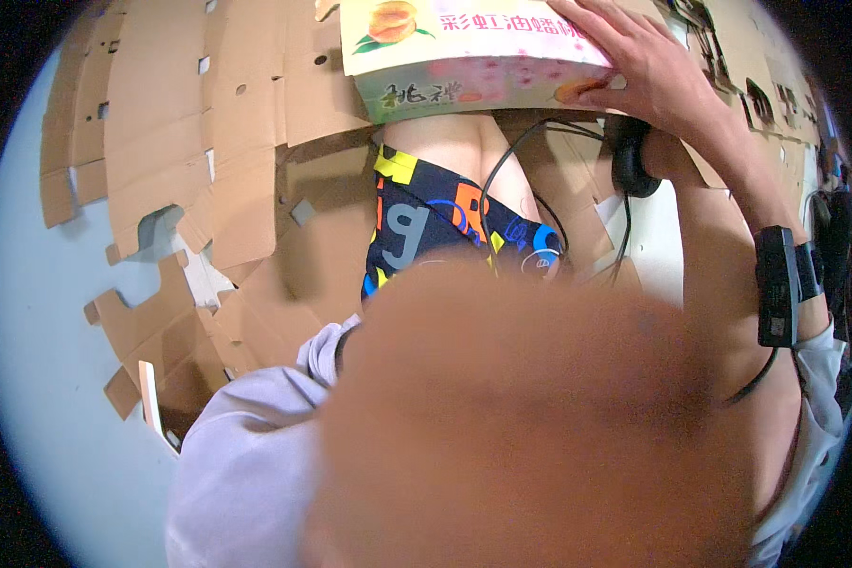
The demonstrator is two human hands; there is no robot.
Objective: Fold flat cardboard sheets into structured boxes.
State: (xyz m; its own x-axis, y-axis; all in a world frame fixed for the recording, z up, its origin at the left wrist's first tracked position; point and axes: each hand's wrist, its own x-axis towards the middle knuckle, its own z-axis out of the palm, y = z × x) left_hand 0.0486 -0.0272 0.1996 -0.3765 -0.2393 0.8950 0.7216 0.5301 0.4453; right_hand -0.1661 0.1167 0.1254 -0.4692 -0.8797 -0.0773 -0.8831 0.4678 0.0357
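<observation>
A cardboard fruit box (488, 83), with a pale yellow top and pink and green sides printed with peaches, stands at the far middle, its far part cut off by the view's upper edge. My right hand (648, 71) grips its right end, fingers over the top and thumb against the near side. Strapped to my right forearm is a black device (776, 284) with a cable. A grey sleeve (241, 445) on my left leads to a dark band. Beyond it, a large blurred shape close to the camera hides the lower middle, and my left fingers cannot be made out.
Flattened brown cardboard sheets (189, 123) with cut-outs cover the pale blue floor (38, 312). Below the box are bare legs and dark shorts (426, 213) with bright letters. A black rounded object (631, 156) and thin black cables (511, 156) lie by my right arm.
</observation>
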